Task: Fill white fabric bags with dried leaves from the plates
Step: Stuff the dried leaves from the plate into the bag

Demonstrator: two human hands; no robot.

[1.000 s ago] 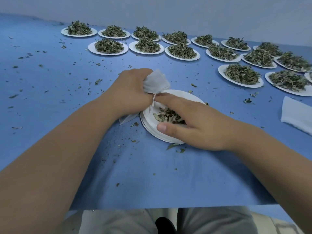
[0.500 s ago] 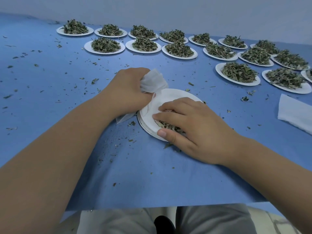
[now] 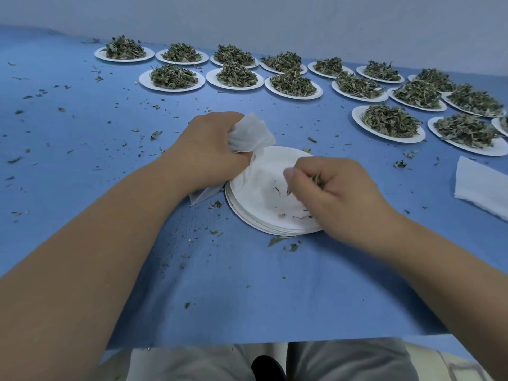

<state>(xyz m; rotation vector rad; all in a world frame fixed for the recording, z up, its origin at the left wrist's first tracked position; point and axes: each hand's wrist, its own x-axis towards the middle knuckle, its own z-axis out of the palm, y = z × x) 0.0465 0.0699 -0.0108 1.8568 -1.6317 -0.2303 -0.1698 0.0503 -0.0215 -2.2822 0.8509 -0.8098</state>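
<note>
My left hand [image 3: 211, 149] grips a white fabric bag [image 3: 251, 134] at the far left edge of a stack of white plates [image 3: 264, 185]. The bag's top bulges above my fingers and a flat corner sticks out below my wrist. My right hand [image 3: 332, 188] is closed over a pinch of dried leaves [image 3: 316, 179] just above the top plate, which holds only a few crumbs. Several plates heaped with dried leaves [image 3: 390, 123] stand in rows along the far side of the blue table.
A flat pile of white fabric bags [image 3: 483, 185] lies at the right edge. Leaf crumbs are scattered over the blue cloth [image 3: 247, 284], mostly on the left and around the plate stack. The table's front edge runs close to my lap.
My right hand swept the leaves on the top plate together and closed on them, lifting slightly. The plate is now nearly bare. My left hand kept its hold on the bag.
</note>
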